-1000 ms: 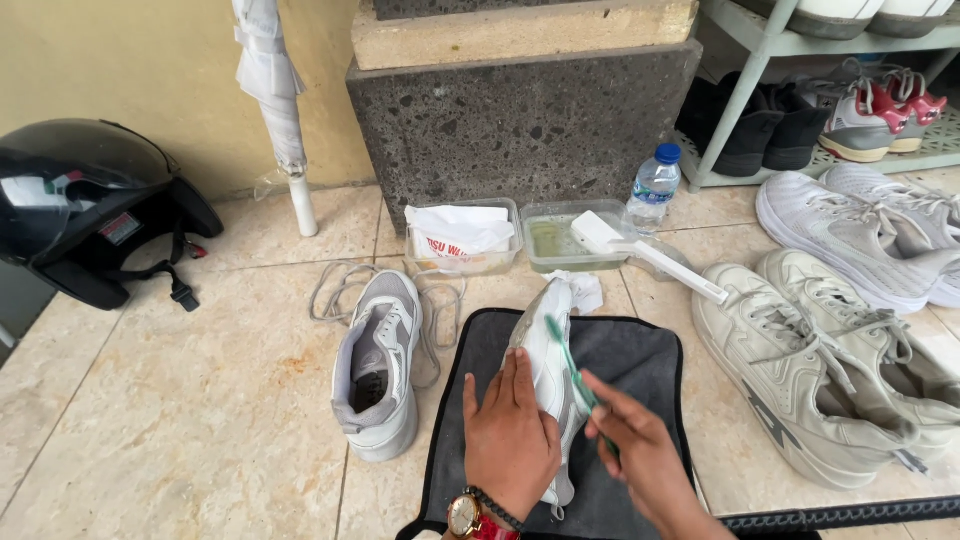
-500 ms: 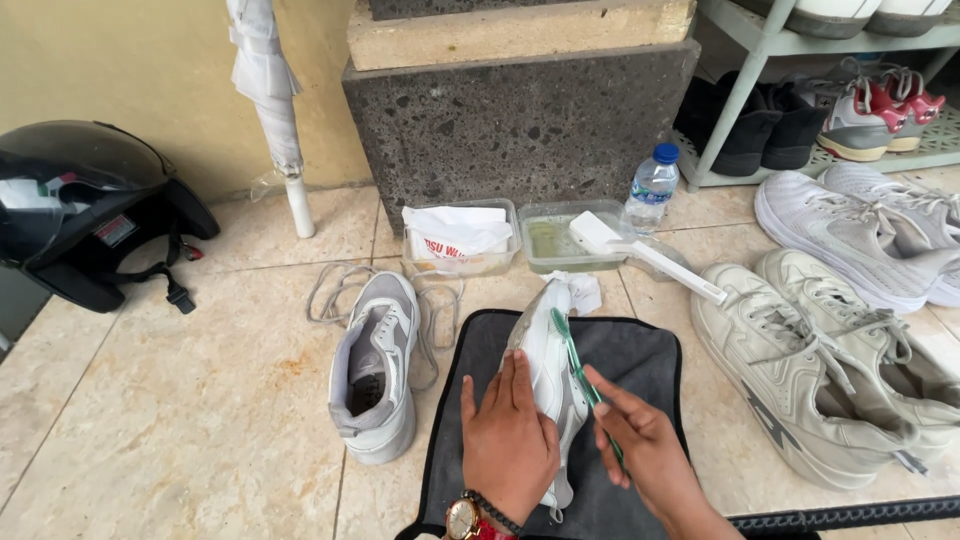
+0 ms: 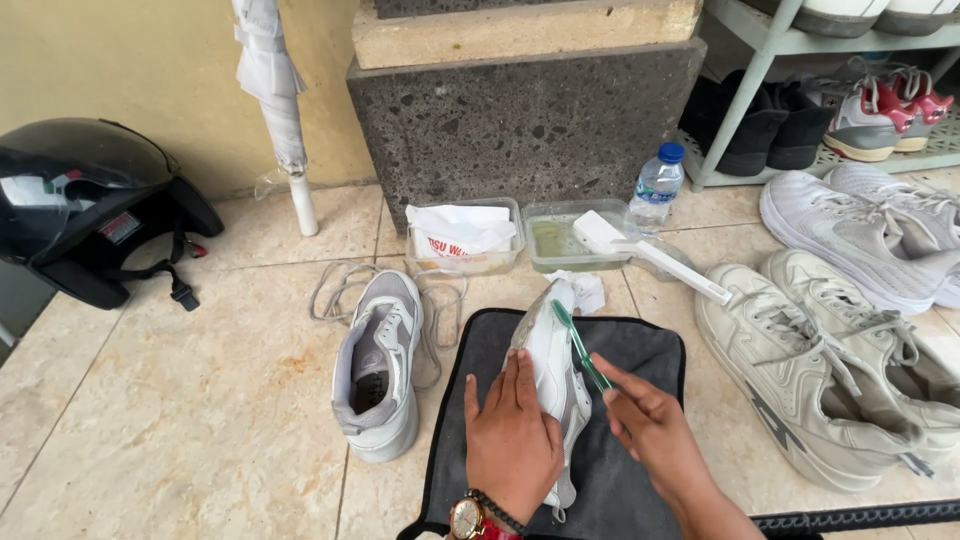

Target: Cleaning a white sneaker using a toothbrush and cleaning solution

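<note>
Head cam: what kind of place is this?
Probably a home porch or entryway used for cleaning shoes: tiled floor, shoe rack with pairs, a motorcycle helmet by the wall. Left hand steadies a white sneaker; right hand holds a green toothbrush.
</note>
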